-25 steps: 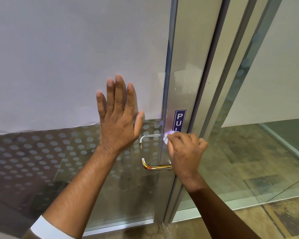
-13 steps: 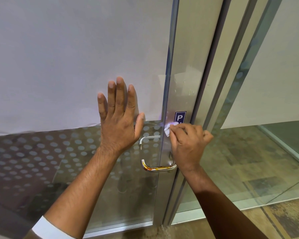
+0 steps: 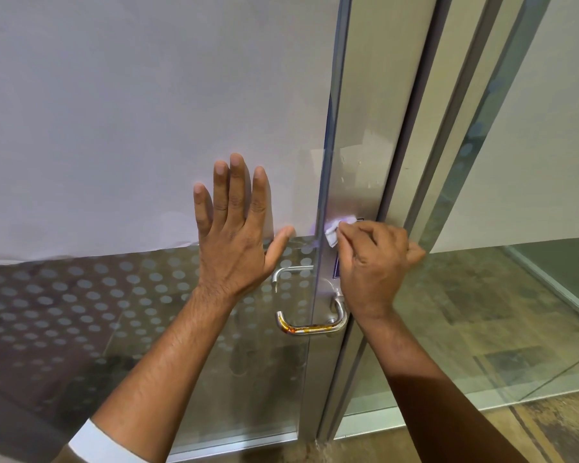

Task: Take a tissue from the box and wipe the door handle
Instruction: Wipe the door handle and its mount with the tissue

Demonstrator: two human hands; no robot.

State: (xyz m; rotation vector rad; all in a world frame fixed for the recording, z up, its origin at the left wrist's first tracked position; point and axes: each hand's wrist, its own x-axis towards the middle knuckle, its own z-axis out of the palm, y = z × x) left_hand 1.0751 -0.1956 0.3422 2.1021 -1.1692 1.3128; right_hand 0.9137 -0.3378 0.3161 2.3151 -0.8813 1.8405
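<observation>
Two hands up: left hand flat on the glass door, fingers spread. Right hand pinches a small crumpled white tissue on the brushed-metal frame, above the chrome U-shaped door handle, whose bar runs sideways below the knuckles. Mottled tan floor beyond.

A polished, glossy metal door handle is seen on clear glass patterned with matt frosted dots. Brushed metal framing is shown, with soft white tissue at its twelve o'clock.
</observation>
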